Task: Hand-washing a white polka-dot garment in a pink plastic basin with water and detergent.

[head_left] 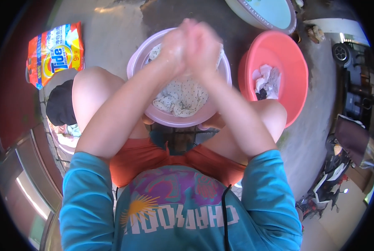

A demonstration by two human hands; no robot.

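Note:
My left hand (173, 51) and my right hand (204, 47) are pressed together above the far half of a pale purple basin (179, 121). Motion smears both, so the fingers and anything between them cannot be made out. Pale suds or wet shine show on the left hand. Below them, white cloth with small dark dots (182, 98) lies crumpled in the basin, partly hidden by my hands and forearms. The basin stands on the ground between my knees.
On the right, a coral-red basin (294, 79) holds crumpled pale and dark cloth (268, 81). Beyond it stands a large basin with a light blue inside (270, 14). An orange detergent bag (56, 54) is at far left. Another tub of clothes (66, 136) sits by my left knee.

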